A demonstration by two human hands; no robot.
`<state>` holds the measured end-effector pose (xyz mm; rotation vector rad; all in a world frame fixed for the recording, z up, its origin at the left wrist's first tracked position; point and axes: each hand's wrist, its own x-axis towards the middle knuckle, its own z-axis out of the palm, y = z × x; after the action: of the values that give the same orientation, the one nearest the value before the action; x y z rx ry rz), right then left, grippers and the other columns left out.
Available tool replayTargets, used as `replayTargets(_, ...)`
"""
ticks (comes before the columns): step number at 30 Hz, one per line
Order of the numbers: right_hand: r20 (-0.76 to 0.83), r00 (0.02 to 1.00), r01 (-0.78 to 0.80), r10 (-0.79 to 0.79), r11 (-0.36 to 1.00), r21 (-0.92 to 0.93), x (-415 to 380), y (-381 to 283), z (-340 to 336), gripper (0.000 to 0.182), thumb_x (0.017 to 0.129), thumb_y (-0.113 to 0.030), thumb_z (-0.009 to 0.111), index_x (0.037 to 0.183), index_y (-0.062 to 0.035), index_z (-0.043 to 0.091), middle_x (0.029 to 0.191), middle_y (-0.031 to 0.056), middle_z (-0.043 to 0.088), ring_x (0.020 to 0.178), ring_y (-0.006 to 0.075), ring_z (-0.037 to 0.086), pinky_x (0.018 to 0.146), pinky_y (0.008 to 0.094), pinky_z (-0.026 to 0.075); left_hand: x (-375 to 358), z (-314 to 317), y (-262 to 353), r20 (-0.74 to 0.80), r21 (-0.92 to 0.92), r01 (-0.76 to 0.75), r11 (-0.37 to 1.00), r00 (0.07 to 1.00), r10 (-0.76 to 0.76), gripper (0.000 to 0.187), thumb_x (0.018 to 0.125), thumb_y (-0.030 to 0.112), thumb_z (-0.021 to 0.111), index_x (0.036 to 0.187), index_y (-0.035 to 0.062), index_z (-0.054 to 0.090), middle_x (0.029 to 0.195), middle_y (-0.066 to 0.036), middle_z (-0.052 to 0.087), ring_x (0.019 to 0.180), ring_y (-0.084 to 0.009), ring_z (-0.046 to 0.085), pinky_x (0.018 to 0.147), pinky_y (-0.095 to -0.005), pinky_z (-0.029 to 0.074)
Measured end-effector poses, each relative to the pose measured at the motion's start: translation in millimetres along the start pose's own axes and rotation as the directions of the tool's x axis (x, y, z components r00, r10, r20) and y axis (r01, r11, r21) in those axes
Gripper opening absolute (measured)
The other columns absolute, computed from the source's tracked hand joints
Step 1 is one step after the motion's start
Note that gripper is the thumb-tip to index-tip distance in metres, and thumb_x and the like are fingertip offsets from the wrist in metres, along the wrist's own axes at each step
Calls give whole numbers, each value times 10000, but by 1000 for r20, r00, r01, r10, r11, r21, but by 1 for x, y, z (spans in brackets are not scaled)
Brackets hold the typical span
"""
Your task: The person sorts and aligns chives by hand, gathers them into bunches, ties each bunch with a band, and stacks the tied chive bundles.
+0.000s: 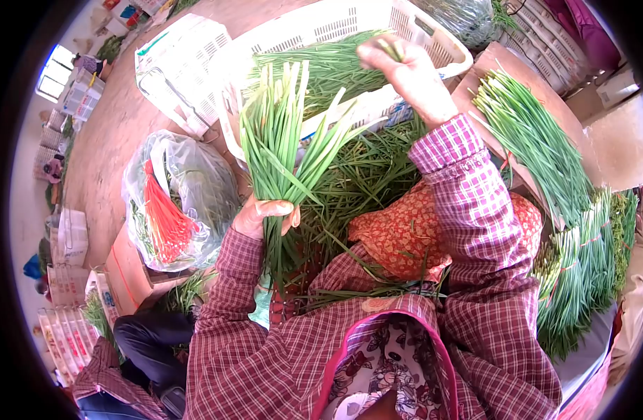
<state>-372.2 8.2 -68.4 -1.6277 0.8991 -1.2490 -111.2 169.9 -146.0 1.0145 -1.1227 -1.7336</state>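
A bunch of green chives [279, 140] stands upright in the left hand [262, 213], whose fingers clench its lower stalks above the lap. The right hand [405, 70] reaches into the white crate [335, 28], fingers pinched on a few stalks [390, 47], blurred. The crate's far side is cut off by the frame edge, and bundled chives [580, 266] lie at right.

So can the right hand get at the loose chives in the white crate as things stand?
Probably yes. The right hand is already over the white crate, pinching a few stalks, with the loose chives right beneath and nothing between. The left hand holds its bunch off to the side.
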Motion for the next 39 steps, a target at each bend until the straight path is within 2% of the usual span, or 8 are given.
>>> replayTargets(3, 350, 937, 138, -19, 938, -318, 4, -13, 0, 373, 825, -378, 703, 1007, -52, 702, 846, 45, 679, 765, 138, 612, 746, 291, 492, -1, 0, 2, 12, 18, 37, 999, 999, -37, 308, 709, 253, 676, 771, -44, 620, 617, -140, 621, 402, -192, 531, 359, -280, 413)
replayTargets(6, 571, 789, -218, 226, 972, -84, 1, -19, 9, 293, 868, -283, 695, 1025, -35, 699, 908, 1, 694, 809, 77, 609, 753, 231, 479, -1, -3, 2, 49, 58, 60, 997, 997, -63, 333, 718, 255, 686, 822, -54, 622, 629, -153, 629, 410, -205, 554, 358, -282, 432)
replayTargets(8, 560, 809, -162, 179, 984, -81, 1, -12, 11, 297, 871, -275, 691, 1048, -37, 692, 887, -6, 690, 787, 70, 602, 720, 227, 477, -2, -9, -2, 124, 11, 123, 992, 985, -123, 597, 727, 174, 713, 1222, -55, 472, 713, -175, 638, 555, -222, 622, 411, -275, 458)
replayTargets(17, 339, 926, -155, 168, 986, -65, -10, -10, -22, 300, 869, -315, 664, 982, -38, 692, 736, -10, 599, 616, 89, 503, 567, 258, 434, -3, -6, 1, 52, 57, 77, 995, 995, -80, 366, 689, 298, 719, 772, -46, 627, 611, -140, 625, 405, -197, 551, 351, -274, 432)
replayTargets(22, 410, 909, -44, 82, 994, -102, -11, -11, -19, 221, 902, -250, 648, 966, -49, 713, 951, 50, 696, 928, 105, 613, 844, 272, 483, -2, -11, -2, 91, 22, 104, 994, 990, -105, 388, 708, 220, 711, 954, -48, 577, 650, -158, 631, 468, -210, 585, 377, -276, 448)
replayTargets(29, 607, 780, -184, 150, 983, -6, -4, 11, 11, 214, 814, -239, 750, 885, -39, 719, 671, -41, 613, 573, 49, 520, 522, 200, 401, -1, -8, -2, 138, 1, 177, 984, 975, -175, 516, 712, 157, 714, 1150, -39, 526, 694, -169, 639, 537, -215, 613, 410, -264, 442)
replayTargets(35, 550, 829, -121, 105, 993, -7, -13, -10, -4, 202, 869, -194, 662, 1017, -66, 711, 855, -14, 693, 651, 42, 563, 630, 175, 447, -2, -12, -3, 130, 29, 173, 984, 976, -175, 488, 713, 178, 717, 1105, -53, 540, 697, -167, 639, 549, -215, 620, 415, -274, 467)
replayTargets(39, 132, 949, -284, 285, 958, -25, -13, -20, -36, 302, 829, -356, 684, 1010, -116, 704, 986, 20, 664, 840, 77, 576, 748, 218, 462, -3, -15, -6, 100, -2, 143, 990, 985, -142, 461, 716, 177, 714, 1080, -54, 549, 697, -166, 639, 552, -217, 622, 418, -277, 478)
